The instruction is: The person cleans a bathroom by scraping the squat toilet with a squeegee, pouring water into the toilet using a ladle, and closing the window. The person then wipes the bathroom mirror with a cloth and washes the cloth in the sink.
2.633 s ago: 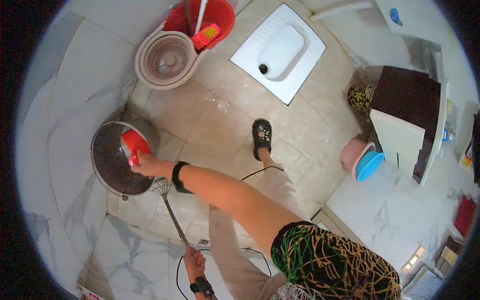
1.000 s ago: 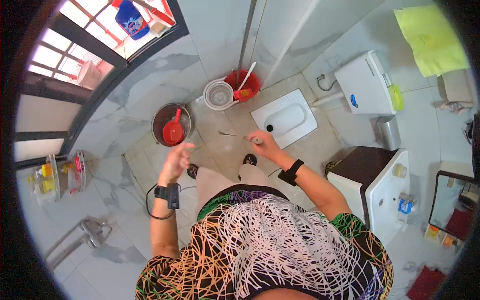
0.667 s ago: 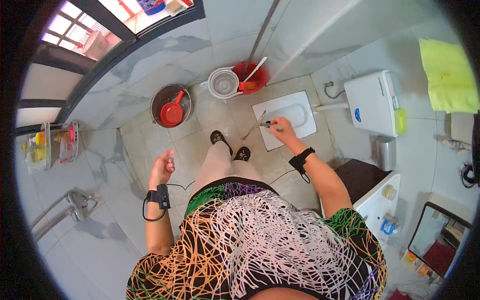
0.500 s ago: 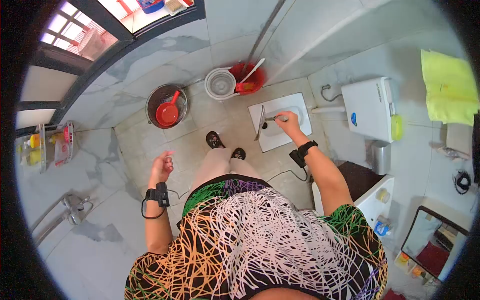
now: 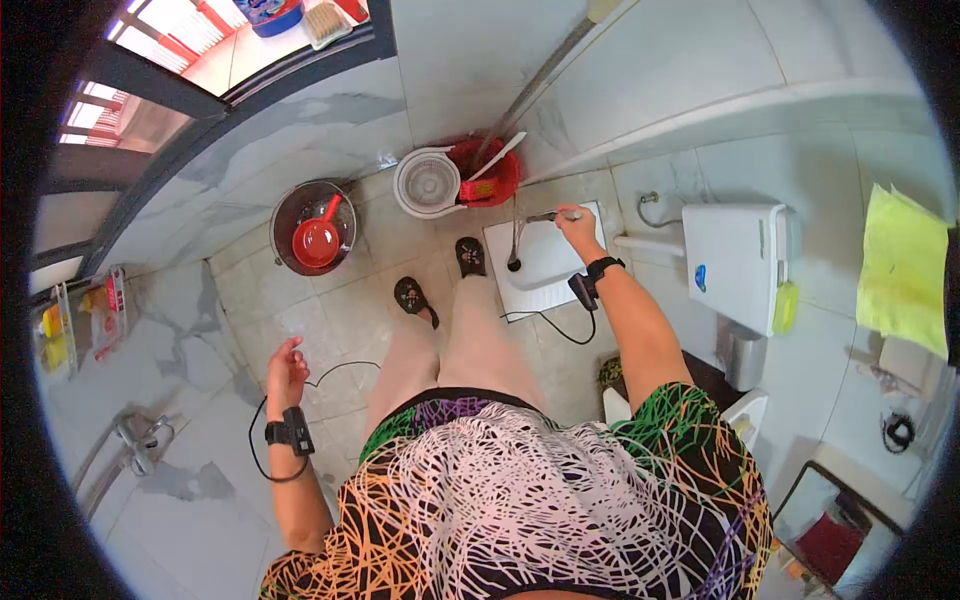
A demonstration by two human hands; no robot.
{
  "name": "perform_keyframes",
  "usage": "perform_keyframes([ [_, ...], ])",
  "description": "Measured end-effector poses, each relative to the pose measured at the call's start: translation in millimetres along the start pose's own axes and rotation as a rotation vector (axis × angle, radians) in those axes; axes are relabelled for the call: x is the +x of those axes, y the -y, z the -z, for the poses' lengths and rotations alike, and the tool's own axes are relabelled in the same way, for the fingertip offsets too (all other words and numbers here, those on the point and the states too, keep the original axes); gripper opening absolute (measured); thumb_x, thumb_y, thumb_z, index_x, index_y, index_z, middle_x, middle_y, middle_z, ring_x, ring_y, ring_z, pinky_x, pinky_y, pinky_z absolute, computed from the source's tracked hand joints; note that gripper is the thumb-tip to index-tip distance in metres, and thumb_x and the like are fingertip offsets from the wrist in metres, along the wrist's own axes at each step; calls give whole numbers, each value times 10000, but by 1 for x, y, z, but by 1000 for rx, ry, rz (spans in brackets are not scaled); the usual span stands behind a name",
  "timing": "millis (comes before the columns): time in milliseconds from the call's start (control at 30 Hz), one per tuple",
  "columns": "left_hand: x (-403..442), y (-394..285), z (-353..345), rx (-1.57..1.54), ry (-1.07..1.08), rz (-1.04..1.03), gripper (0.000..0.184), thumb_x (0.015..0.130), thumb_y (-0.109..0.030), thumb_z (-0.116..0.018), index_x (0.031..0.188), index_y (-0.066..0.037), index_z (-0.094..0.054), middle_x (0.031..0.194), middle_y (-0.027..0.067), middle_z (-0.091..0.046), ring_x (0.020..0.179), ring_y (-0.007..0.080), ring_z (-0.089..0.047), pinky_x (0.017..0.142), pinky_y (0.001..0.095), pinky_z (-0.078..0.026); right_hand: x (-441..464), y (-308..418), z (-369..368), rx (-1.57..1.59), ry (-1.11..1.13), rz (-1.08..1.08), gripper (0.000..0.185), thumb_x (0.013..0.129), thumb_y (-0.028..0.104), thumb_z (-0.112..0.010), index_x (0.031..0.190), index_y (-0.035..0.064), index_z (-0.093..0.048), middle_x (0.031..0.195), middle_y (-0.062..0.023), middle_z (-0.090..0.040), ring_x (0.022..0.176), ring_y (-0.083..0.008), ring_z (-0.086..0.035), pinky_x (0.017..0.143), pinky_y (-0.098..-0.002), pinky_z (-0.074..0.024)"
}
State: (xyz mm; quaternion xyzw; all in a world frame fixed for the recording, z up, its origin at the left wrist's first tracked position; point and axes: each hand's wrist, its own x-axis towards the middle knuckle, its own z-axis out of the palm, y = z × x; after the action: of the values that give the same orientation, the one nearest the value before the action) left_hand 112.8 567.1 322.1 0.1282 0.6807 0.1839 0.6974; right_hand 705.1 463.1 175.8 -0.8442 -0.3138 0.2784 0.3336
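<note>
My right hand (image 5: 577,231) is closed around the handle of a T-shaped squeegee (image 5: 541,216). Its long narrow head crosses the far left side of the white squat toilet (image 5: 545,262); whether it touches the pan I cannot tell. A dark drain hole shows beside the head. My left hand (image 5: 287,368) hangs over the floor tiles at the left with nothing in it, fingers loosely bent and apart. Each wrist wears a black strapped device with a cable.
A metal bucket (image 5: 277,240) holding a red dipper (image 5: 317,243) stands by the far wall. Near it is a red mop bucket (image 5: 505,183) with a white wringer basket (image 5: 428,182). A cistern (image 5: 733,262) hangs right, a yellow cloth (image 5: 902,270) beyond. A shower tap (image 5: 140,440) is at left.
My feet have changed places in a step, and the view has shifted. The squeegee has turned, its head now nearer the pan's left edge. My left hand has moved left and down in view.
</note>
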Motion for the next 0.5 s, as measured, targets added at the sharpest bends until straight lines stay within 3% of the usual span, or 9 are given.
perform_keyframes([
  [133, -13, 16, -5, -108, -84, 21, 198, 842, -199, -479, 964, -49, -521, 549, -25, -461, 463, 77, -439, 409, 204, -321, 51, 1, -16, -119, -23, 26, 77, 654, 75, -617, 724, 62, -646, 547, -103, -575, 489, -153, -547, 507, -293, -440],
  [233, -21, 27, -13, -140, -165, 116, 198, 835, -196, -499, 966, -50, -530, 546, -25, -463, 463, 83, -440, 405, 205, -324, 87, 8, -27, -204, -18, -73, 87, 648, 65, -618, 731, 57, -646, 585, -119, -585, 507, -163, -556, 530, -298, -446],
  [267, -41, 47, 15, -170, -139, 110, 197, 834, -195, -503, 963, -50, -531, 547, -25, -464, 462, 82, -439, 405, 205, -326, 63, 9, -24, -177, -89, -19, 89, 646, 62, -621, 731, 61, -646, 602, -119, -591, 525, -162, -560, 534, -298, -445],
  [433, -60, 61, 8, -232, -199, 175, 198, 828, -190, -513, 958, -42, -537, 544, -26, -456, 456, 75, -424, 401, 205, -326, 95, -6, -36, -114, -233, 180, 126, 625, 56, -637, 746, 88, -650, 667, -85, -606, 592, -173, -561, 538, -309, -433],
  [500, -65, 65, 9, -231, -204, 180, 203, 826, -191, -516, 960, -41, -537, 542, -26, -452, 453, 74, -421, 397, 206, -326, 120, -16, -39, 315, -125, -49, 140, 632, 43, -630, 762, 92, -652, 665, -60, -603, 604, -174, -557, 552, -312, -432],
])
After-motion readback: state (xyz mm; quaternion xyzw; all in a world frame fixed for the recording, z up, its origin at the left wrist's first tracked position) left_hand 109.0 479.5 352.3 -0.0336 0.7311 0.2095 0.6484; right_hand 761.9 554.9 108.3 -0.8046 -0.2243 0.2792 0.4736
